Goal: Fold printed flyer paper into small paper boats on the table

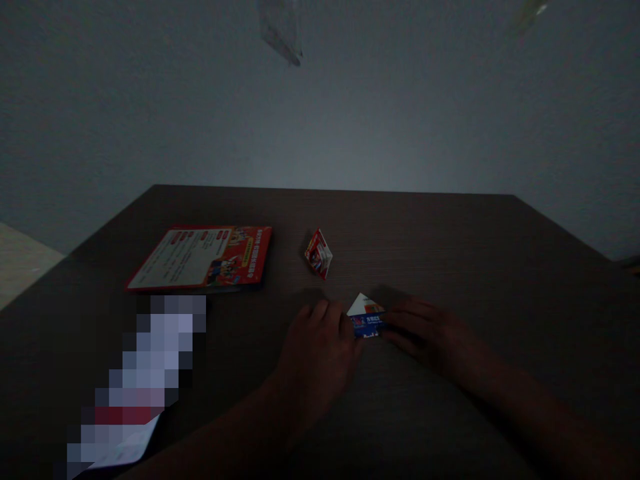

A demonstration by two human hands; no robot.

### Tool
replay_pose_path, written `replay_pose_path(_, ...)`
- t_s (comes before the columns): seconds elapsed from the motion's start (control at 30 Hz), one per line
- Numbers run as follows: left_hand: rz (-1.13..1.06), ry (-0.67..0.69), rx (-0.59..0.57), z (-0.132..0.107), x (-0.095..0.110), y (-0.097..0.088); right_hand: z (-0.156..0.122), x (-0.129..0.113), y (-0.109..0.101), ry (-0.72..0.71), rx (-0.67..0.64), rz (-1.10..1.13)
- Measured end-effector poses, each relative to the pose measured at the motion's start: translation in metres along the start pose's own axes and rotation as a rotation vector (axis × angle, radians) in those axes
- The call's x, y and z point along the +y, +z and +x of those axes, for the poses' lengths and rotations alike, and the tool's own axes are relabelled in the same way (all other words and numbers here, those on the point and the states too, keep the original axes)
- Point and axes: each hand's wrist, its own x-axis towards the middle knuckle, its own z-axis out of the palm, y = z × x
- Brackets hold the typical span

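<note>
A small piece of printed paper [369, 325], blue below and white above with a folded pointed top, lies on the table between my hands. My left hand [321, 340] is closed on its left end, the fingers curled and partly hiding it. From the right, the fingers of my right hand [425, 330] are pressed together on its other end. Beyond them a small folded red and white paper piece [319, 255] stands on the tabletop, apart from both hands.
A red and white printed booklet or stack of sheets [200, 259] lies at the left of the dark wooden table [425, 233]. Nearer, a lit, pixelated device screen [145, 380] lies beside my left forearm. A pale wall [380, 120] rises behind the table.
</note>
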Motion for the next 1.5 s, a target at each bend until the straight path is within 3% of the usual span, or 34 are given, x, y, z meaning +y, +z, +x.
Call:
replay_pose_path(0.3,0.021,0.069,0.070,0.0003,-0.0001,0.0100,0.0002,-0.0044,0.0001,0.004,-0.015,-0.030)
replay_pose_path(0.47,-0.047,0.031,0.052,0.0007,-0.0001,0.0098,0.0009,-0.0051,0.0003,-0.006,-0.004,-0.018)
replay_pose_path(0.77,0.026,0.110,0.034,0.0029,0.0004,0.0081,0.0036,-0.0064,-0.0001,-0.001,-0.010,-0.036)
replay_pose_path(1.5,-0.079,0.112,-0.020,-0.0005,-0.0019,0.0042,0.0044,-0.0080,-0.0009,-0.013,0.013,-0.061)
